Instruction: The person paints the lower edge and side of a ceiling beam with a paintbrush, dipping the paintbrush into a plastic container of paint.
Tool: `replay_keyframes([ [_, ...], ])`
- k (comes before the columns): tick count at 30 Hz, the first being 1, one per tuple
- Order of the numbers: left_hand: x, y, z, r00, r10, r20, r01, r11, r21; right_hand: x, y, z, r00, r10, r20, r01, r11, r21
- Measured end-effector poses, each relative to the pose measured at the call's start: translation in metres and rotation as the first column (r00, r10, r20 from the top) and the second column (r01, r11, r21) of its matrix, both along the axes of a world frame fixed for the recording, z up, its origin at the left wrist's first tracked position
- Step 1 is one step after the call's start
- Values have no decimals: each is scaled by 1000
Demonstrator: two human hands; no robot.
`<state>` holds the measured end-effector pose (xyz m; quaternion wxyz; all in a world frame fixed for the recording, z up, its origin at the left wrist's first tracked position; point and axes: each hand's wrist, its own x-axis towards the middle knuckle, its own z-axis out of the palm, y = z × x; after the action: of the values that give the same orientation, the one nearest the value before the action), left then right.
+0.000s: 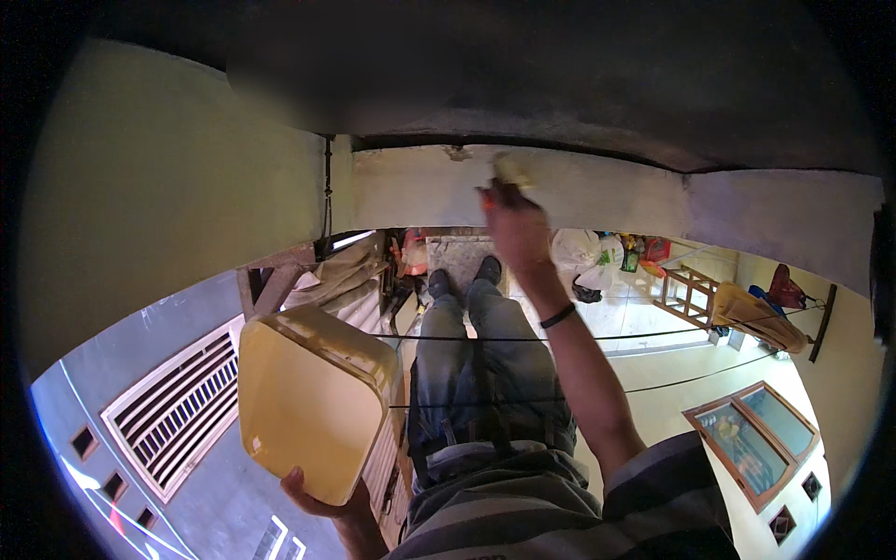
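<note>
Reaching up in front of me, my right hand [518, 229] is closed around a brush [511, 171] with a pale head and a bit of red-orange near the fingers. The brush is smeared by motion. Its head is at the whitish beam [607, 187] below the dark ceiling, beside a small chipped brown patch [456, 153]. Low on the left, my left hand [327, 504] grips the lower edge of a squarish cream-yellow bucket [322, 392], thumb on its rim side. The bucket is tilted so that its pale interior shows; paint-like smears mark its outer side.
My feet [464, 276] stand high on a narrow grey surface [457, 250]. Dark cables [635, 336] cross at thigh level. Below right are white bags [576, 248], a wooden stool frame [686, 294] and a window [751, 443]. A slatted white vent [175, 406] is at left.
</note>
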<state>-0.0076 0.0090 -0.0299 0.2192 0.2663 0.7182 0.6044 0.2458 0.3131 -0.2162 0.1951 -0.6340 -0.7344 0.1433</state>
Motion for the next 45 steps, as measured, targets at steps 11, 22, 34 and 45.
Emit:
replay_keyframes([
  [11,12,3,17,739,-4,674,-181,962,204,36,32,-35,494,-452,-742,393,878,-273],
  [22,16,37,37,795,-14,607,-107,981,164,80,42,-43,435,-513,-740,337,855,-395],
  [34,20,27,45,774,33,632,-150,980,133,-101,-4,1,984,43,-176,-22,993,118],
  [45,2,-27,3,997,14,-73,-13,1000,24,57,6,-40,656,-419,-628,457,883,-112],
])
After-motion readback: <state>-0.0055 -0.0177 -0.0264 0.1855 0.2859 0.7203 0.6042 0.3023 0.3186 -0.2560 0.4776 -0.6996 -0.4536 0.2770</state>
